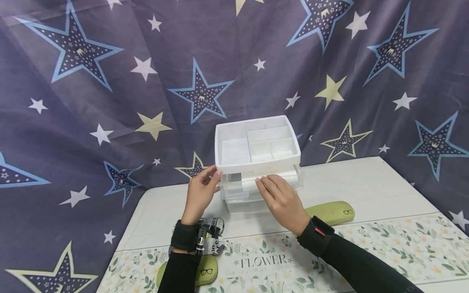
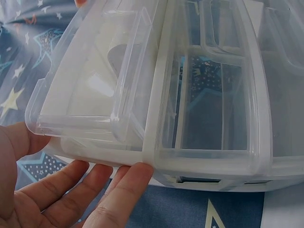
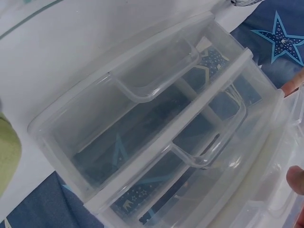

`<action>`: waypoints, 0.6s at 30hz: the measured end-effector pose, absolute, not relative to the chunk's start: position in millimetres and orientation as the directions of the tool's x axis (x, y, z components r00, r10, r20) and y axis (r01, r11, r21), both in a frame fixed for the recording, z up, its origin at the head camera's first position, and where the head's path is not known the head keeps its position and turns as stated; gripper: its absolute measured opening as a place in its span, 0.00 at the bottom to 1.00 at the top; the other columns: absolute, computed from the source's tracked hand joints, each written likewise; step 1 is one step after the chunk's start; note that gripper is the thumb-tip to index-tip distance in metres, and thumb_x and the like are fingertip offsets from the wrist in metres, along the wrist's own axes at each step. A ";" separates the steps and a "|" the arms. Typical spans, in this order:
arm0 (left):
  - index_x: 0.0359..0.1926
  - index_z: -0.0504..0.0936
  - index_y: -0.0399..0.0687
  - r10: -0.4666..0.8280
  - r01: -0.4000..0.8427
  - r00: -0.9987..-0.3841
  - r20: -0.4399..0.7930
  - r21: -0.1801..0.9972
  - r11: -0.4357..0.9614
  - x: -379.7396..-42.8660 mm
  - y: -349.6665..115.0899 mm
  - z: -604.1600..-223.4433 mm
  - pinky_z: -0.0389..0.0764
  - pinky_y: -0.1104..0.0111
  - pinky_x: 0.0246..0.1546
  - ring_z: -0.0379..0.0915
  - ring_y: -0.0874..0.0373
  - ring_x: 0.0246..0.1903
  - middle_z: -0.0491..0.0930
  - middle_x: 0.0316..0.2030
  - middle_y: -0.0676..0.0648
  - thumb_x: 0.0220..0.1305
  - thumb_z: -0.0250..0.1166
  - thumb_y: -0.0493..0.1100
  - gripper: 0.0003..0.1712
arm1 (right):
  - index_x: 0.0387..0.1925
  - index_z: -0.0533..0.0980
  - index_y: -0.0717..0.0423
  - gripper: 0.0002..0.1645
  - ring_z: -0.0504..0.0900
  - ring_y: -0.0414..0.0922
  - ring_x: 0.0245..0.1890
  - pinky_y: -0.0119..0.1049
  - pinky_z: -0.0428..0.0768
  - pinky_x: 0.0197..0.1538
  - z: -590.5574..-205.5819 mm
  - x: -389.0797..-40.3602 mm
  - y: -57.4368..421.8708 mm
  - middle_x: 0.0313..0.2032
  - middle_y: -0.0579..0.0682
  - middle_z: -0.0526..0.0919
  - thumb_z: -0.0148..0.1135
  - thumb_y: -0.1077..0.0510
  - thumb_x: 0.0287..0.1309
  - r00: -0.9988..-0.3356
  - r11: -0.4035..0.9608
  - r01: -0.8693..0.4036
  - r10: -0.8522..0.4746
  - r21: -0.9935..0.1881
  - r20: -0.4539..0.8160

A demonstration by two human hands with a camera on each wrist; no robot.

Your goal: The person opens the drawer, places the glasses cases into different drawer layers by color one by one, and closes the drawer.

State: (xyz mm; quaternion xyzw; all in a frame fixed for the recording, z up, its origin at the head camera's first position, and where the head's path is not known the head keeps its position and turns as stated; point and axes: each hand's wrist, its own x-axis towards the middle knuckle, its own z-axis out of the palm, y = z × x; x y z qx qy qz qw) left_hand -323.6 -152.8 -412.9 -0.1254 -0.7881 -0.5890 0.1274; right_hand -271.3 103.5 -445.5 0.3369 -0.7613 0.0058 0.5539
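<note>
A small plastic drawer unit stands on the table, with a white compartment tray [image 1: 256, 167] on top and clear drawers beneath. Its top drawer [image 1: 234, 188] sticks out at the front and contains a white item [image 1: 271, 178] whose kind is unclear. My left hand [image 1: 200, 190] grips the unit's left front corner; in the left wrist view, the thumb is at the drawer's edge and the fingers lie against the white frame [image 2: 128, 156]. My right hand [image 1: 283, 201] holds the front rim of that drawer, its thumb hidden in the head view. Lower clear drawers [image 3: 142, 88] sit closed.
A green glasses case [image 1: 335, 213] lies right of the unit, partly behind my right wrist. Another green case [image 1: 208, 270] and a black-and-white printed item [image 1: 214, 245] lie by my left wrist. A floral mat [image 1: 264, 270] covers the table's front; a star-patterned cloth [image 1: 256, 93] hangs behind.
</note>
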 end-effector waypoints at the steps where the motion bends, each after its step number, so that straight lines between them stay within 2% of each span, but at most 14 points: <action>1: 0.66 0.78 0.43 0.049 0.350 -0.935 0.350 0.896 0.272 -323.5 -152.6 -412.8 0.89 0.69 0.44 0.82 0.46 0.49 0.81 0.56 0.40 0.71 0.67 0.55 0.29 | 0.57 0.79 0.70 0.18 0.82 0.57 0.51 0.45 0.82 0.61 -445.6 -271.7 103.7 0.49 0.63 0.84 0.46 0.68 0.78 -0.156 0.773 -0.518 -0.507 0.366 0.848; 18: 0.67 0.77 0.42 0.051 0.343 -0.939 0.341 0.909 0.238 -322.9 -151.7 -412.4 0.89 0.69 0.45 0.81 0.45 0.50 0.80 0.56 0.39 0.71 0.67 0.54 0.31 | 0.54 0.81 0.70 0.19 0.82 0.57 0.49 0.45 0.83 0.60 -443.7 -283.3 100.8 0.47 0.62 0.85 0.44 0.68 0.79 -0.161 0.787 -0.492 -0.503 0.373 0.849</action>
